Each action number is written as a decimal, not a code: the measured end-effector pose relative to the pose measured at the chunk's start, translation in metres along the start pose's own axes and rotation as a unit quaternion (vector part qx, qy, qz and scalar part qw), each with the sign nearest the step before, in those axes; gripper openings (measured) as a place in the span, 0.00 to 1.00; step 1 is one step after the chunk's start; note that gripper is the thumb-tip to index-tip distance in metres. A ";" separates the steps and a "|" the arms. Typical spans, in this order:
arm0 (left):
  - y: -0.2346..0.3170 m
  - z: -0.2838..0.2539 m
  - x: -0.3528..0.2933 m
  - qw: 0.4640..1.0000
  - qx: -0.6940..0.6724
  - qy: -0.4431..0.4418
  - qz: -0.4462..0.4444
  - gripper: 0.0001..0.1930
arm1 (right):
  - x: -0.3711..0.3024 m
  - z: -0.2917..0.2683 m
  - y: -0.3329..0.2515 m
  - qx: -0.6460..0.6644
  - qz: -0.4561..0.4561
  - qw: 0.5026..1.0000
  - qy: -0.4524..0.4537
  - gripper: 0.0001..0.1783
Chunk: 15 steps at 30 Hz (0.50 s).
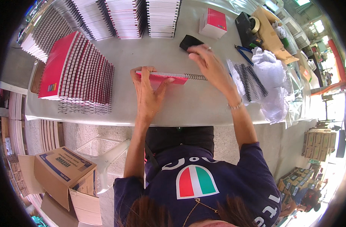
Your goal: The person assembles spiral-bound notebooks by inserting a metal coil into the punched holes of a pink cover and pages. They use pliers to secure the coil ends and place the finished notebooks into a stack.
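My left hand [148,90] grips a small red-covered notebook [171,80] along its edge, thumb on the cover and fingers behind. From the notebook's right end sticks out a dark wire spiral coil [195,76], which runs part way into the edge. Its far end passes by my right hand [211,66], which is raised above the table with fingers stretched to the left, slightly smeared. A small black block-like thing [187,41] lies just beyond those fingers; whether they touch it is unclear.
Spiral-bound red notebooks [78,72] are piled at left, with tall stacks [162,19] behind. A red-topped stack [214,23] stands back right. Loose coils [250,81], crumpled white plastic [271,83], blue-handled pliers [244,53] and tape [255,25] lie right. A cardboard box [65,170] is below left.
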State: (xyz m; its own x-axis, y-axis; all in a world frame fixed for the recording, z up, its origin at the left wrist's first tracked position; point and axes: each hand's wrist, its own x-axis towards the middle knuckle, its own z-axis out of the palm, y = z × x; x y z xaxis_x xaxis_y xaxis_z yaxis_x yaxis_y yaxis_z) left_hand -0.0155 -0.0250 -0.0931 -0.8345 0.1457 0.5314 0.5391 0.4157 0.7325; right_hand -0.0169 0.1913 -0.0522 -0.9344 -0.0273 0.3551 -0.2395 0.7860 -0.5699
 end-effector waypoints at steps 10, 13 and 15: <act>-0.026 -0.025 0.011 0.998 -0.006 -0.052 -0.017 0.35 | 0.024 -0.008 0.027 0.408 0.176 0.868 -0.220 0.17; -0.027 -0.023 0.011 0.998 -0.026 -0.054 -0.025 0.37 | 0.010 -0.018 0.027 0.536 0.110 0.780 -0.304 0.19; -0.027 -0.020 0.011 0.998 -0.027 -0.056 -0.012 0.38 | 0.011 -0.015 0.034 0.469 -0.055 0.799 -0.372 0.21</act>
State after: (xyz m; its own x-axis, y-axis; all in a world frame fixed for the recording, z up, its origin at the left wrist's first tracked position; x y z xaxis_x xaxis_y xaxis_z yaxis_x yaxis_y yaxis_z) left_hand -0.0371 -0.0531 -0.0988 -0.8533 0.2375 0.4641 0.5213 0.3720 0.7681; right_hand -0.0315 0.2271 -0.0560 -0.7090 -0.6978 0.1015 -0.0974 -0.0457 -0.9942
